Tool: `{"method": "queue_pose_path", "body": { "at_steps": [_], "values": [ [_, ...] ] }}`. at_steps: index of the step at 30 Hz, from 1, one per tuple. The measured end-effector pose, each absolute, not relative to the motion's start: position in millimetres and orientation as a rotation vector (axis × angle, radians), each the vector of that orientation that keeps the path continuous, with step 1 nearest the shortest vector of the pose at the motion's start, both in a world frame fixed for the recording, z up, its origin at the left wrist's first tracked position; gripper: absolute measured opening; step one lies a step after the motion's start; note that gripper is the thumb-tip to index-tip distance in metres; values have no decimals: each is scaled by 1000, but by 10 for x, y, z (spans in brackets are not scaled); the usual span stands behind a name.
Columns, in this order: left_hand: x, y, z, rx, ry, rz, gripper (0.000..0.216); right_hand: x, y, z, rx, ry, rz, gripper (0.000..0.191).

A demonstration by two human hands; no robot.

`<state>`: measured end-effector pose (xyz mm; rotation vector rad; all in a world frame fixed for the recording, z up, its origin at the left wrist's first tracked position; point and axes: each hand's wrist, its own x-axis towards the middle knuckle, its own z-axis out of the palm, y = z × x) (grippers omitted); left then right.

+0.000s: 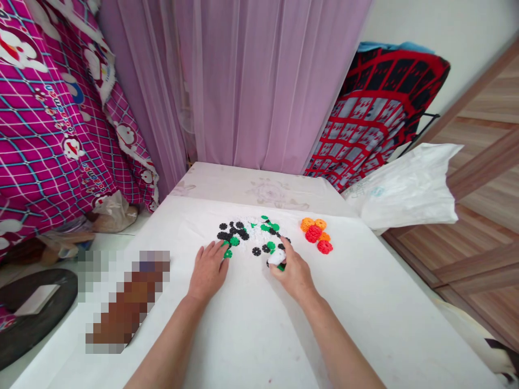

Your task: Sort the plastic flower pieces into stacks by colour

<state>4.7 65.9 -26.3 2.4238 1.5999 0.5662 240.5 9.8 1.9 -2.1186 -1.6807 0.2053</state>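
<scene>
White stacked discs (276,257) pinched in right hand (294,273); loose disc pile (249,233) just beyond, toward tabletop far edge; left hand (208,268) open, fingertips touching green disc (228,253).

I see a white table (251,324) carrying a pile of discs (249,235) in black, green and white; at its three o'clock sit orange and red clusters (317,235). My right hand (294,270) pinches a white stack (277,257) with green beneath. The curtain (243,81) at twelve o'clock is lilac. A magenta grid-patterned cartoon blanket (52,108) lies at ten o'clock, a red-and-black checked cloth (377,108) at two, beside a white bag (405,189).
</scene>
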Motion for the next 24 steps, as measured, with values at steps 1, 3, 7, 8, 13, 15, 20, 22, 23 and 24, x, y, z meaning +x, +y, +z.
{"method": "queue_pose_path", "body": {
  "at_steps": [1, 3, 7, 8, 13, 15, 20, 22, 23, 24],
  "values": [
    [46, 664, -264, 2425, 1601, 555, 44, 2516, 107, 36, -2160, -1657, 181, 76],
    [45, 671, -264, 2427, 1607, 537, 45, 2749, 133, 57, -2239, -1616, 118, 76],
    [39, 683, -276, 2441, 1619, 535, 45, 3139, 203, 52, -2379, -1528, 71, 75],
    [35, 687, -284, 2446, 1622, 539, 45, 3204, 219, 45, -2408, -1511, 73, 75],
    [10, 708, -341, 2474, 1628, 546, 45, 3332, 263, -6, -2481, -1481, 36, 70],
    [4, 714, -353, 2482, 1629, 548, 45, 3332, 266, -29, -2501, -1469, 19, 67],
    [6, 716, -353, 2497, 1631, 573, 44, 3356, 279, -62, -2517, -1419, 34, 65],
    [8, 718, -352, 2501, 1628, 576, 43, 3382, 290, -64, -2523, -1405, 42, 68],
    [8, 719, -352, 2502, 1627, 574, 44, 3395, 296, -66, -2523, -1402, 48, 69],
    [7, 720, -352, 2502, 1626, 571, 44, 3406, 301, -68, -2521, -1398, 53, 70]
  ]
}}
